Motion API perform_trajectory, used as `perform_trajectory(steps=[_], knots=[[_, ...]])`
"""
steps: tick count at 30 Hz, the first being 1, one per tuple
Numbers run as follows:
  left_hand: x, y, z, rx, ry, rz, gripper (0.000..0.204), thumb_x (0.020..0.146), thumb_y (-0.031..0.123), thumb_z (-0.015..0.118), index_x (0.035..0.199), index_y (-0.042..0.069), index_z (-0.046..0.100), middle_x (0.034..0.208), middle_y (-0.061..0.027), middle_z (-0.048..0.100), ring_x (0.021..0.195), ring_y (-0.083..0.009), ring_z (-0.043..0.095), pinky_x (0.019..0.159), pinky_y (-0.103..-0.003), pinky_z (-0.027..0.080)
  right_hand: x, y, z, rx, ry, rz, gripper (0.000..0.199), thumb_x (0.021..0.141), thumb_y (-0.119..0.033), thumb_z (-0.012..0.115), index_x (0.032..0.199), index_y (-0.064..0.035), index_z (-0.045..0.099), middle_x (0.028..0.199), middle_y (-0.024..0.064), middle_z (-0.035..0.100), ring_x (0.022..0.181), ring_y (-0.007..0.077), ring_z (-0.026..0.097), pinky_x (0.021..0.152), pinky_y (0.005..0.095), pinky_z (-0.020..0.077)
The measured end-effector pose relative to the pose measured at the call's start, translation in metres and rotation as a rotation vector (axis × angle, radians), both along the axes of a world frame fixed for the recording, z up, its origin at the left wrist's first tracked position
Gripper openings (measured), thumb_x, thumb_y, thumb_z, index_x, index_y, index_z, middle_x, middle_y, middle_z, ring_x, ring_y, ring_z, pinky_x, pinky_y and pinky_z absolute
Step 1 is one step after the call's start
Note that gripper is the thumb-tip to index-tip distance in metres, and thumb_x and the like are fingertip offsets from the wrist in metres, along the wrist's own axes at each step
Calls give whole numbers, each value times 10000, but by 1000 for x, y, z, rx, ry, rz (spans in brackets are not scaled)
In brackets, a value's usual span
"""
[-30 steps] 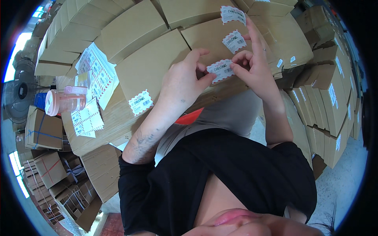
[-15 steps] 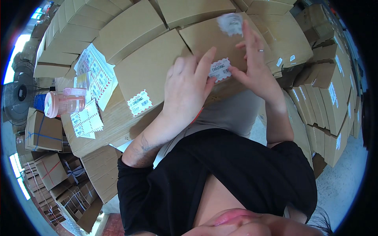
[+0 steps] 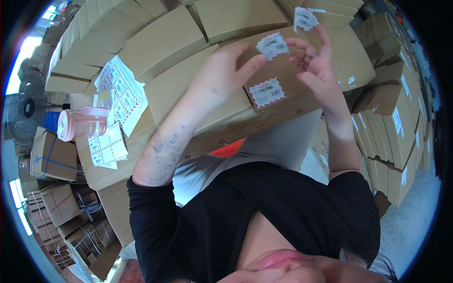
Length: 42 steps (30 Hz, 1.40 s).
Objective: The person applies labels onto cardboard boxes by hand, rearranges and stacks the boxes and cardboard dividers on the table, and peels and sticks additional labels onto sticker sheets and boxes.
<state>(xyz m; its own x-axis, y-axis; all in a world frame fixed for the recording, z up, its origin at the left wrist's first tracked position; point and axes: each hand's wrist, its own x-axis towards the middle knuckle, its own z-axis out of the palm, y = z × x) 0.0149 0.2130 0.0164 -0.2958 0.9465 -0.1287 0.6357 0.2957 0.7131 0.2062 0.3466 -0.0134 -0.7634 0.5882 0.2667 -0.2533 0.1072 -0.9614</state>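
Label (image 3: 267,93): now lies untouched on near-left corner of carton (image 3: 274,69), apparently stuck down. Above carton: right hand (image 3: 321,66), fingers spread, upper label (image 3: 306,20) and lower label (image 3: 272,45) at fingertips; left hand (image 3: 219,68) beside lower label, pinch unclear.

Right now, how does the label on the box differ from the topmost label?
The box label lies flat; the top label looks bent. The box label sits on the box; the top label is at a fingertip of the right hand. The box label looks larger, the top label smaller. Both are white with dark print.
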Motion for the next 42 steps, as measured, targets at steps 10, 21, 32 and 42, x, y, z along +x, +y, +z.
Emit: perform_trajectory(steps=[10,21,32,42], knots=[[-82,23,-9,270,-427,81,141,947,140,656,1068,69,641,875,43,640,844,-30,562,768,-204,433,-103,32,25,153,-177,24,759,856,-21,648,1450,-92,181,913,71,629,815,92,562,746,242,449],[-140,55,-42,153,-130,169,410,824,164,789,1142,28,569,885,-81,663,804,-142,632,714,-287,510,-155,66,-22,348,-322,-10,778,833,-65,715,1462,-129,263,867,83,660,801,136,617,748,301,489],[-143,56,-49,148,-153,205,374,852,153,759,1106,31,513,885,-110,681,813,-170,654,716,-317,524,-156,61,-21,460,-410,-45,729,859,-52,675,1464,-159,283,885,86,665,816,154,622,768,312,496],[-119,53,-34,138,187,186,294,900,155,686,1072,39,478,873,-108,662,766,-203,653,704,-338,518,-157,60,-26,525,-412,-74,676,870,-54,658,1444,-150,314,905,101,681,834,185,646,772,337,511]])
